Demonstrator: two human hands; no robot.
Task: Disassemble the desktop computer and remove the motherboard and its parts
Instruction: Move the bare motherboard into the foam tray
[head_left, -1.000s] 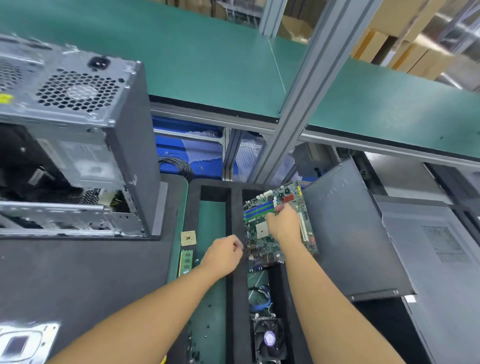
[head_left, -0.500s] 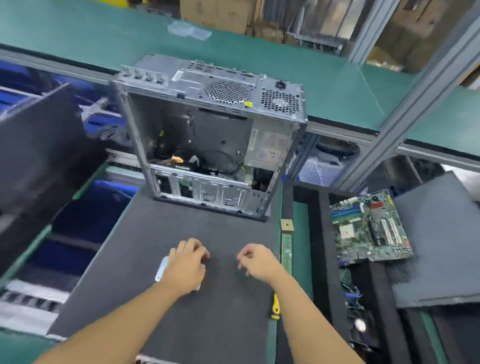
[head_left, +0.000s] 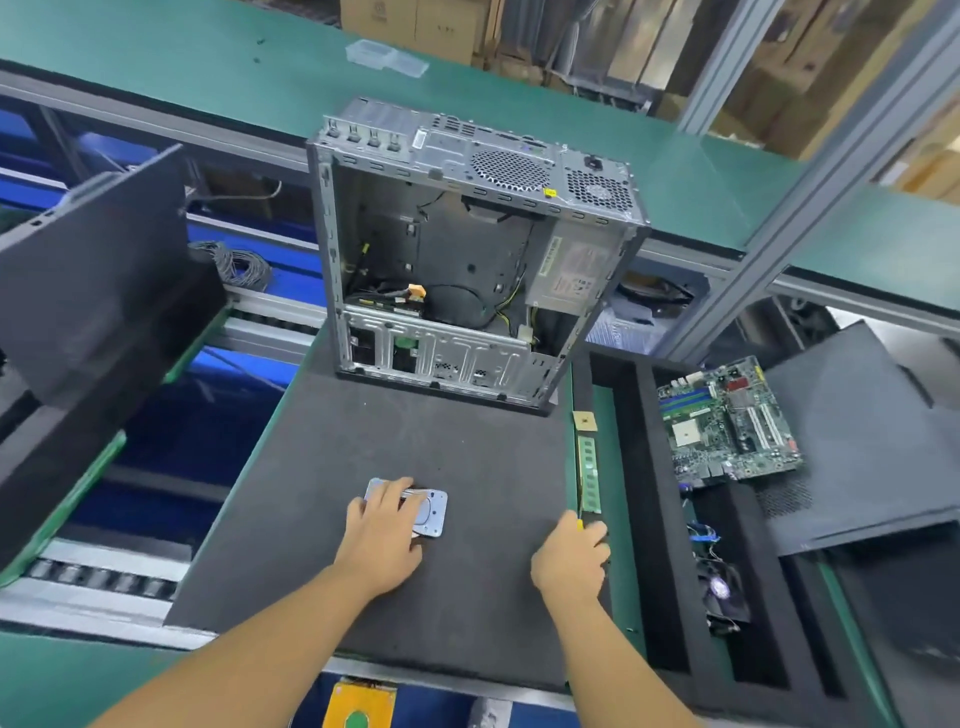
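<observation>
The open grey computer case stands on the black mat, its side off and loose cables inside. The green motherboard lies in the black foam tray to the right. My left hand rests on a small silver metal plate on the mat, fingers laid over it. At the mat's right edge my right hand curls round a yellow-handled screwdriver, mostly hidden by the fingers. A RAM stick and a CPU chip lie along that edge.
A cooler fan with blue wires sits in the tray's near end. Grey case panels lie at the right. A black panel leans at the left over a blue conveyor gap. A slanted aluminium post crosses the upper right.
Both hands left the motherboard in the tray and came back to the mat. My left hand settled on the silver plate; my right hand moved right and closed on the screwdriver.
</observation>
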